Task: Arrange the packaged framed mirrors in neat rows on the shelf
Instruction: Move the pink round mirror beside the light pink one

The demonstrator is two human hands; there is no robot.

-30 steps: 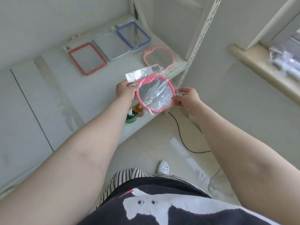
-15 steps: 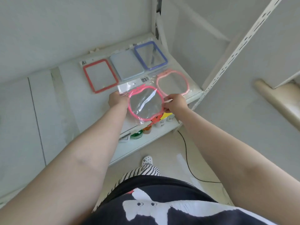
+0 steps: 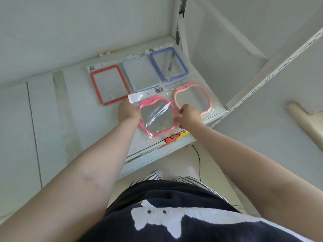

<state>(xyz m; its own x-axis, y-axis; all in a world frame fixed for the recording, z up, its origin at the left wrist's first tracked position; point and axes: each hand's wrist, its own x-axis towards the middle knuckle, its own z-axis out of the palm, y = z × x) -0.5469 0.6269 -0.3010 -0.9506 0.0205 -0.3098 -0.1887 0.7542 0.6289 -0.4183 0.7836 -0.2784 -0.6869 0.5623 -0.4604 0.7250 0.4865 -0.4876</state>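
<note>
Head view: risk is considered first, from left to right. On the white metal shelf (image 3: 73, 95) a back row has been laid: a red rectangular framed mirror in its clear bag (image 3: 109, 84), a pale blue rectangular framed mirror (image 3: 141, 73) and a dark blue rectangular framed mirror (image 3: 169, 64). If the bright pink apple-shaped framed mirror in crinkled clear plastic packaging (image 3: 157, 117) is lowered as it is held, its white header card (image 3: 139, 96) could be laid over the lower edges of the red and pale blue mirrors, and the front row would be spoiled. A slide on the slick bag toward the shelf's front lip could also be caused by an early release. The light pink apple-shaped framed mirror (image 3: 193, 96) lying just beside it could be nudged askew by the right hand.

The bright pink mirror is held between both grips at the shelf's front: its left edge is gripped by the curled left hand (image 3: 128, 110), its right edge is pinched by the fingers of the right hand (image 3: 188, 117). Whether it already rests on the shelf cannot be told
</note>
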